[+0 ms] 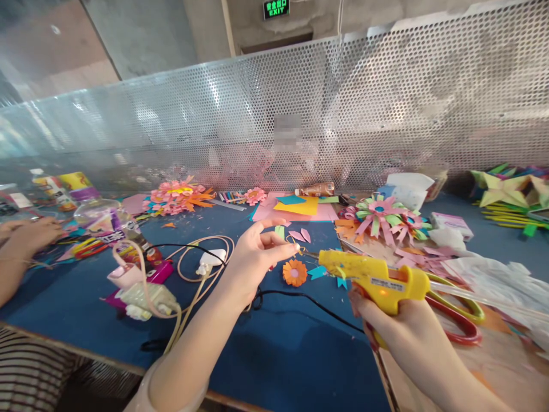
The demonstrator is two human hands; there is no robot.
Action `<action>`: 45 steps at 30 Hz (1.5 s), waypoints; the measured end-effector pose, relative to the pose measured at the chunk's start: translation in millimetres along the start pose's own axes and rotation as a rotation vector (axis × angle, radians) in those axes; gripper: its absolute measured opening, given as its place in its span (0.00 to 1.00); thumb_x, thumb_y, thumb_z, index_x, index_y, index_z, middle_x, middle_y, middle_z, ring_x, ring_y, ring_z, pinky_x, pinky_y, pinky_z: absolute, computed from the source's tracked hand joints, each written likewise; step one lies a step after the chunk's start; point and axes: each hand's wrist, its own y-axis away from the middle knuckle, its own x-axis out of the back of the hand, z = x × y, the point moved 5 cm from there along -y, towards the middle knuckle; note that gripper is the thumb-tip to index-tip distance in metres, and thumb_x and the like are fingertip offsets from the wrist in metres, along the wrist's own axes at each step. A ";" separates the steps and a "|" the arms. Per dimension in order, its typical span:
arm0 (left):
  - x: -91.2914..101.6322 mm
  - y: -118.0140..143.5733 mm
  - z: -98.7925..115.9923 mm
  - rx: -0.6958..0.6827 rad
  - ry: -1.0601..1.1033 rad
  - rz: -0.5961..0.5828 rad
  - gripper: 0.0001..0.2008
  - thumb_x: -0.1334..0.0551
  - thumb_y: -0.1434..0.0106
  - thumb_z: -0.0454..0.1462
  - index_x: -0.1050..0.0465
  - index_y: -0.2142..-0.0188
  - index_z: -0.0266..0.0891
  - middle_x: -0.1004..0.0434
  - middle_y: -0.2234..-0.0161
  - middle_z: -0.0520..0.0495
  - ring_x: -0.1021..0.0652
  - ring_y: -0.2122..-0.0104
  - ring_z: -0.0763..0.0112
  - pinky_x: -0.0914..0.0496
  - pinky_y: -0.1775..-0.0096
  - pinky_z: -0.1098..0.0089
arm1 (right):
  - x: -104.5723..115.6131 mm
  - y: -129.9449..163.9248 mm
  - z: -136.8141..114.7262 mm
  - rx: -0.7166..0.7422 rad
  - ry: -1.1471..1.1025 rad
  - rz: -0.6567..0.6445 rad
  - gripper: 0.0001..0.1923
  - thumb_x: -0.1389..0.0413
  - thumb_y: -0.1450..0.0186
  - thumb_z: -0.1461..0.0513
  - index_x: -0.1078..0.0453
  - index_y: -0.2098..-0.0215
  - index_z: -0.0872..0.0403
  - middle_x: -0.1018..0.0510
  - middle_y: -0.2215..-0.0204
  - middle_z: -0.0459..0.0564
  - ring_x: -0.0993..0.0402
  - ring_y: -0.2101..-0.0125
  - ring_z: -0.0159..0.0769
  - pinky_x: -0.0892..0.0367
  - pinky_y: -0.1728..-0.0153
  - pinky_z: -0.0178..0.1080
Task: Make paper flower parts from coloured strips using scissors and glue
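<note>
Your left hand (249, 260): thumb and fingertips drawn close; can't tell if gripping anything. Your right hand (409, 323): wrapped firmly round yellow glue gun (364, 276), nozzle just right of left fingertips. Orange paper flower (294, 273) nearer, on blue table (300, 355). Scissors (465, 339) right.

To the right of the orange paper flower (294, 273), your right hand (397, 323) grips a yellow glue gun (358, 270). Just behind the flower, your left hand (254, 252) brings thumb and fingertips close to the gun's nozzle; anything between them is too small to tell. Blue paper pieces (317, 272) lie just right of the flower, pink petals (305, 235) behind it, coloured sheets (300, 207) farther behind.
</note>
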 end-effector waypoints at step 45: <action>0.0 -1.5 -2.2 -0.005 0.006 -0.006 0.22 0.33 0.50 0.31 0.35 0.55 0.38 0.33 0.78 0.58 0.40 0.82 0.85 0.46 0.80 0.79 | 1.8 2.2 -1.3 -0.016 -0.041 0.061 0.14 0.45 0.47 0.51 0.39 0.81 0.51 0.38 0.89 0.41 0.42 0.85 0.31 0.42 0.84 0.33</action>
